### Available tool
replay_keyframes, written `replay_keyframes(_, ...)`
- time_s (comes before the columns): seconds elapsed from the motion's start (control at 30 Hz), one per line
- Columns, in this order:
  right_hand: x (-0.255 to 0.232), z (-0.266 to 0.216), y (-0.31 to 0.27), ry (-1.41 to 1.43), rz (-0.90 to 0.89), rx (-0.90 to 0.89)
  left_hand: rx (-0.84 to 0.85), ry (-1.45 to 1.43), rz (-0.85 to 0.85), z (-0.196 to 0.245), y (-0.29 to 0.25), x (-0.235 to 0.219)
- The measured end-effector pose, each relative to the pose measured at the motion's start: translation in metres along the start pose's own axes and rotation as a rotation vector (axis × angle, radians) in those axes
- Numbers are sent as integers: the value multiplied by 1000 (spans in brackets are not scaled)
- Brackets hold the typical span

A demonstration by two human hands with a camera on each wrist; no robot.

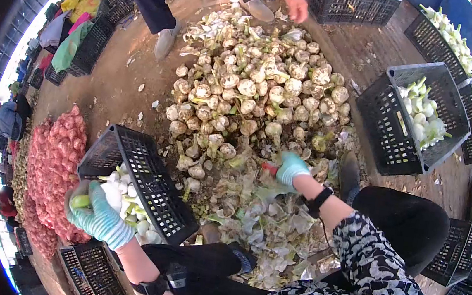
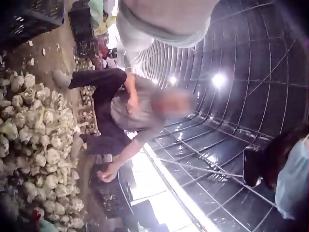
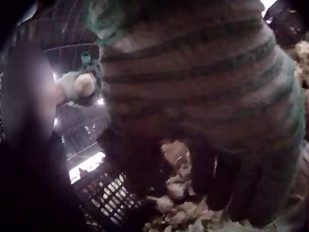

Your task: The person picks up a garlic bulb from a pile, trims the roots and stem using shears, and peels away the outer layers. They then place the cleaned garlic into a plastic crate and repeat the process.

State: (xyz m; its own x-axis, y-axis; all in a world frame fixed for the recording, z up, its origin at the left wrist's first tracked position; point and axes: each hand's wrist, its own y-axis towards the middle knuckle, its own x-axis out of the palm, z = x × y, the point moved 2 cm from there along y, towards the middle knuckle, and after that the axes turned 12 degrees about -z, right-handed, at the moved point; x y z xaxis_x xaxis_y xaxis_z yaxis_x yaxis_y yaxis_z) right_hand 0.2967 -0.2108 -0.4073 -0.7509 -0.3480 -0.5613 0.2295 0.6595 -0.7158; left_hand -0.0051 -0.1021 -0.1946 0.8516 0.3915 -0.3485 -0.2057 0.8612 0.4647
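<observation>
Under a ribbed roof (image 2: pixel 231 121), a green-stemmed bulb (image 1: pixel 81 201) is grasped in the fingers (image 1: pixel 97 192) of the left hand (image 1: pixel 102 216) near a crate (image 1: pixel 167 192), tilted probably for easy reach; a red tool (image 1: pixel 269 168), partly hidden, seems gripped by the right hand (image 1: pixel 292 169) beside heaped bulbs (image 1: pixel 278 94).

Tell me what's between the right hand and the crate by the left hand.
Head view: loose bulbs nearer the crate, then papery peels toward the right hand.
</observation>
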Motion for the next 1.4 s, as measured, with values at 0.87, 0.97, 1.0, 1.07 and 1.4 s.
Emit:
replay_keyframes(0.87, -32, -77, -86, 1774, -520, -862, -567, -907, -1089, 22, -91, 102)
replay_keyframes(0.97, -18, -88, -83, 1980, -390, -809, -445, -832, -1074, 27, -98, 100)
replay_keyframes(1.0, -16, -90, -82, 1987, -184, -697, -306, -759, -1069, 29, -100, 100)
replay_keyframes(1.07, -17, -94, -84, 1926, -160, -748, -221, -706, -1050, 33, -100, 100)
replay_keyframes(1.4, -30, -85, -91, 1785, -301, -863, -273, -847, -1085, 38, -95, 97)
